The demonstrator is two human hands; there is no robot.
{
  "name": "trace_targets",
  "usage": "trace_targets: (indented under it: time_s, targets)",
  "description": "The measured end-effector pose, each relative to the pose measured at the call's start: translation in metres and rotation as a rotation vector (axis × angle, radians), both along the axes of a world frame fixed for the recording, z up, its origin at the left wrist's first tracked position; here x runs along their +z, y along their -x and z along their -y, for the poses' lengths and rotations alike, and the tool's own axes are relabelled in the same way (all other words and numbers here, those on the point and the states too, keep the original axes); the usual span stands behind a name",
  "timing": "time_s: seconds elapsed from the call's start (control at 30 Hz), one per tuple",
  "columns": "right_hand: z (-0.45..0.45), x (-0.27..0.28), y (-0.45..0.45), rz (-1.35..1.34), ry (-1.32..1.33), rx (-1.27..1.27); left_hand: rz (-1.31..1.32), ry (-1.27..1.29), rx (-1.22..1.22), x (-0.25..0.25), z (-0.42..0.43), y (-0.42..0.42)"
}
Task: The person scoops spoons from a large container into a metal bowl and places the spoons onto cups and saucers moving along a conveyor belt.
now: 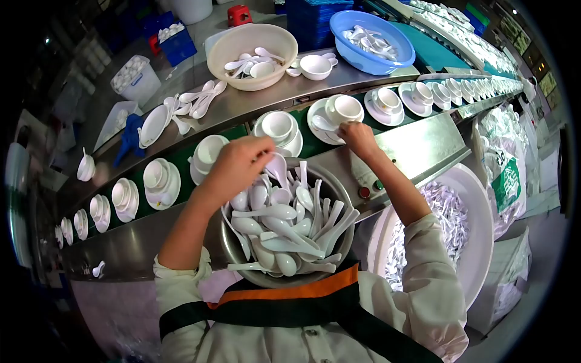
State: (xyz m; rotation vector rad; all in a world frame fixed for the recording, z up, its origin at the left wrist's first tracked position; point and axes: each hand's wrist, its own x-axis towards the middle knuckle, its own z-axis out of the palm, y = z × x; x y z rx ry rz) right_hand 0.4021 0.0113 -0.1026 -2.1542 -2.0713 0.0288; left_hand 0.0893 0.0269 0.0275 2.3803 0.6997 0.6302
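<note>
My left hand [245,158] is closed in a pinch on a white soup spoon [278,169], above a metal bowl [346,247] heaped with white spoons [284,224]. At the belt, my right hand [358,138] pinches the handle end of another white soup spoon [324,124]. That spoon's bowl end lies over a white saucer [316,111], beside a white cup [345,109]. A second cup [277,126] on its saucer stands just beyond my left hand. My fingers partly hide both spoon handles.
A green conveyor belt [241,131] carries a row of cup-and-saucer sets. Behind it, a steel ledge [254,100] bears a cream basin [284,51] and a blue basin [405,54]. To the right stands a large white tub [481,227] of small wrapped pieces.
</note>
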Motion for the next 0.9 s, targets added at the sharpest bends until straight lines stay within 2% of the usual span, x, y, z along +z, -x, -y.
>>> trace_targets:
  time_s: [0.07,0.1,0.17,0.23,0.33,0.37,0.5,0.63,0.7,0.77,0.8,0.83,0.87,0.9]
  targets:
    - [0.006,0.005,0.006,-0.124,-0.326,0.117,0.104,0.224,0.143,0.001,-0.009,0.009]
    - [0.010,0.009,0.004,-0.125,-0.326,0.109,0.171,0.311,0.198,-0.005,-0.018,0.013]
    - [0.020,0.015,-0.006,-0.168,-0.442,0.019,0.349,0.646,0.141,-0.023,-0.036,0.019]
    - [0.027,0.009,-0.037,-0.152,-0.368,-0.077,0.450,0.911,0.162,-0.056,-0.049,0.023]
    - [0.032,0.001,-0.080,0.045,-0.204,-0.180,0.540,1.111,0.144,-0.088,-0.046,0.017]
    - [0.032,-0.004,-0.091,0.095,-0.146,-0.202,0.502,1.137,0.231,-0.090,-0.039,0.009]
    - [0.009,-0.022,-0.098,0.115,-0.113,-0.138,0.406,1.046,0.167,-0.073,-0.030,-0.010]
    - [0.013,0.008,-0.075,-0.001,-0.117,0.017,0.351,0.952,0.175,-0.078,-0.033,-0.028]
    - [0.029,0.056,-0.053,-0.362,-0.030,0.074,0.376,0.980,0.205,-0.079,-0.033,-0.035]
    - [0.057,0.105,-0.038,-0.830,0.206,0.362,0.429,1.009,0.197,-0.076,-0.033,-0.042]
    - [0.069,0.106,-0.038,-0.897,0.251,0.532,0.426,1.010,0.206,-0.077,-0.034,-0.045]
    - [0.083,0.130,-0.030,-0.785,0.486,0.502,0.433,1.006,0.212,-0.076,-0.033,-0.049]
    - [0.091,0.136,-0.027,-0.542,0.458,0.569,0.433,1.009,0.233,-0.075,-0.032,-0.053]
    - [0.098,0.136,-0.026,-0.449,0.414,0.596,0.432,1.011,0.254,-0.075,-0.031,-0.056]
